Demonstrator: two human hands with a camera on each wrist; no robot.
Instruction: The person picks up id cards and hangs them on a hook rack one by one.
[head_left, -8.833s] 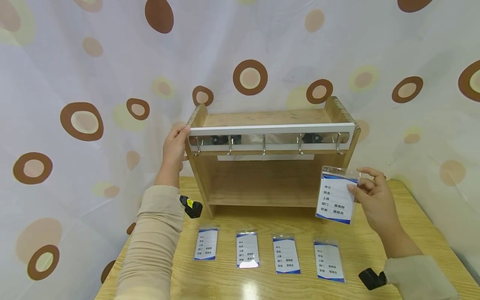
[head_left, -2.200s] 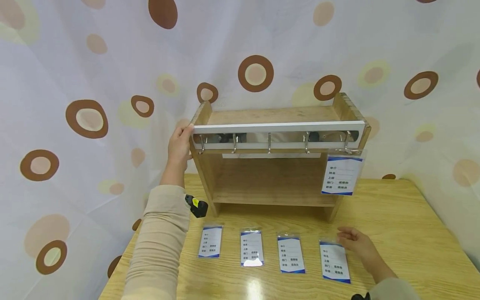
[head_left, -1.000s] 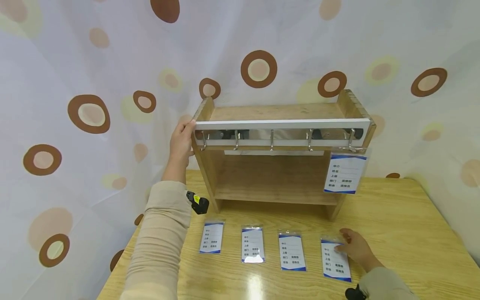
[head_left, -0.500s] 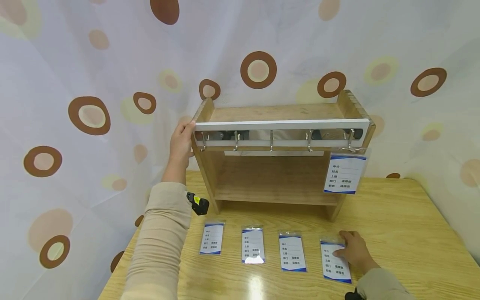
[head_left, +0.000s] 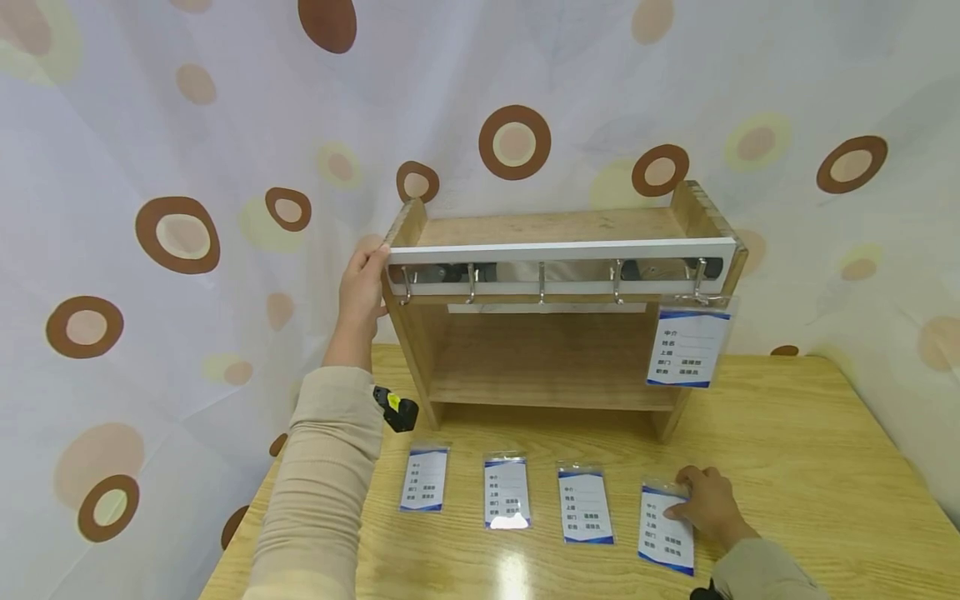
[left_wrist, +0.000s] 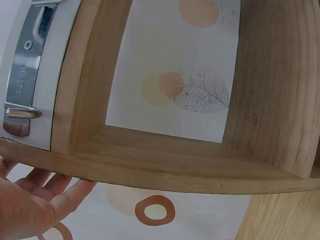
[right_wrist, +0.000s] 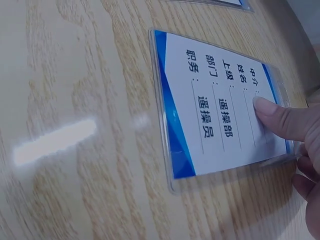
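Observation:
In the head view my left hand (head_left: 362,287) holds the upper left corner of a wooden shelf (head_left: 555,358). In the left wrist view its fingers (left_wrist: 75,194) lie against the outer face of the side panel. My right hand (head_left: 711,504) pinches the top right corner of a name badge (right_wrist: 220,110) on the table. The thumb lies on its face; the other fingers are at its edge, partly hidden. Another name badge (head_left: 686,348) hangs from the rightmost hook (head_left: 701,275) of the white hook rail (head_left: 510,253).
Three more badges lie in a row on the wooden table (head_left: 810,450): a left badge (head_left: 424,479), a middle badge (head_left: 506,494) and a right badge (head_left: 586,505). The rail's other hooks bear nothing. A patterned cloth (head_left: 225,108) hangs behind the shelf.
The badge once in my right hand now hangs on the rightmost hook. The hand has come down to the rightmost table badge, which has turned and slid slightly toward me. My left hand stays put.

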